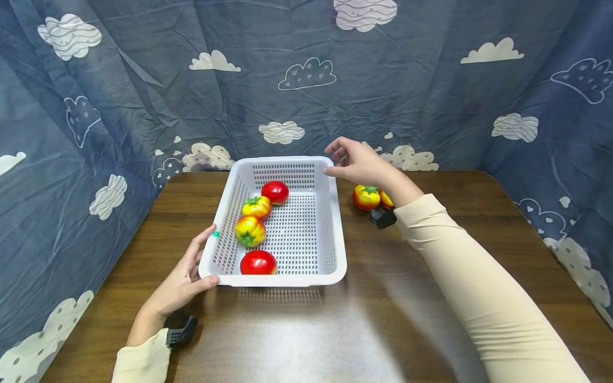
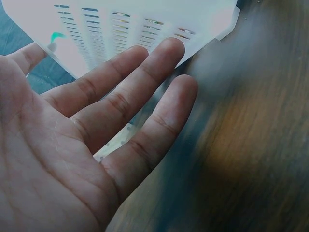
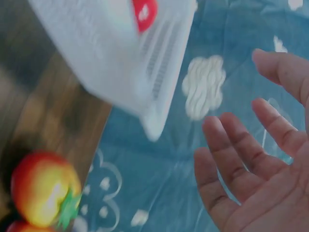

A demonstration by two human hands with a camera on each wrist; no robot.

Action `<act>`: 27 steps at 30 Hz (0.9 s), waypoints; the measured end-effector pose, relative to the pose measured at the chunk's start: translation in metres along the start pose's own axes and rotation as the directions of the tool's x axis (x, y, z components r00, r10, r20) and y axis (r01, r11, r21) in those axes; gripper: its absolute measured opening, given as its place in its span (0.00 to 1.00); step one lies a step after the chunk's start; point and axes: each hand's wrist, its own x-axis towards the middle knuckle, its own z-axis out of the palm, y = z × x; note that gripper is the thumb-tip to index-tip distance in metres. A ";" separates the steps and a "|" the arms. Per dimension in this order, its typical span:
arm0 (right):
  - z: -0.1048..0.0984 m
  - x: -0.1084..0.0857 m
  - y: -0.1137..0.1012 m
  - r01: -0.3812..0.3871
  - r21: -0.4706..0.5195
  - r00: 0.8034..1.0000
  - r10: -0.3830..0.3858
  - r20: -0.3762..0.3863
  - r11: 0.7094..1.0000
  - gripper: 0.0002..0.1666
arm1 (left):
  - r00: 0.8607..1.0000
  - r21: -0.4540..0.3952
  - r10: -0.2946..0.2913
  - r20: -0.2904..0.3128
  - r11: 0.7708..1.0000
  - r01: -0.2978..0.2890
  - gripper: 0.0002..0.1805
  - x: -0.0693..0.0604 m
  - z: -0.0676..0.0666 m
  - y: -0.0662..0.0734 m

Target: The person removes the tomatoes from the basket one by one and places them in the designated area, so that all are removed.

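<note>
A white perforated basket holds two red fruits and two yellow-red tomatoes, mostly along its left side. My left hand is at the near left corner, thumb and index fingertips touching the rim; in the left wrist view the other fingers of the hand extend nearly straight beside and below the basket wall. Over the far right corner is my right hand, loosely bent and empty. The right wrist view has that hand apart from the basket.
Right of the basket, two more yellow-red tomatoes lie on the wooden table, partly behind my right wrist. A blue cloth with cloud patterns hangs behind and beside the table.
</note>
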 end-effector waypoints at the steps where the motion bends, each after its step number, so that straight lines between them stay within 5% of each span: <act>1: 0.004 0.001 -0.006 0.015 0.001 1.000 -0.015 0.017 1.000 0.29 | 1.000 0.001 0.004 0.001 1.000 -0.004 0.56 0.000 0.000 0.000; 8: 0.033 0.002 -0.044 0.130 0.032 0.973 -0.134 0.188 0.991 0.26 | 1.000 0.001 -0.003 0.000 1.000 0.003 0.56 0.000 -0.001 -0.001; 15: 0.069 0.007 -0.069 0.196 -0.025 0.895 -0.168 0.413 0.980 0.23 | 0.999 0.025 -0.038 -0.016 0.999 0.039 0.56 -0.003 -0.001 -0.002; 23: 0.103 0.006 -0.088 0.224 -0.039 0.792 -0.158 0.589 0.974 0.25 | 1.000 -0.002 -0.010 0.000 1.000 0.010 0.56 0.000 0.000 0.001; 27: 0.117 0.004 -0.095 0.210 -0.091 0.762 -0.104 0.639 0.973 0.26 | 1.000 -0.002 -0.025 0.004 1.000 0.025 0.56 0.000 0.000 0.001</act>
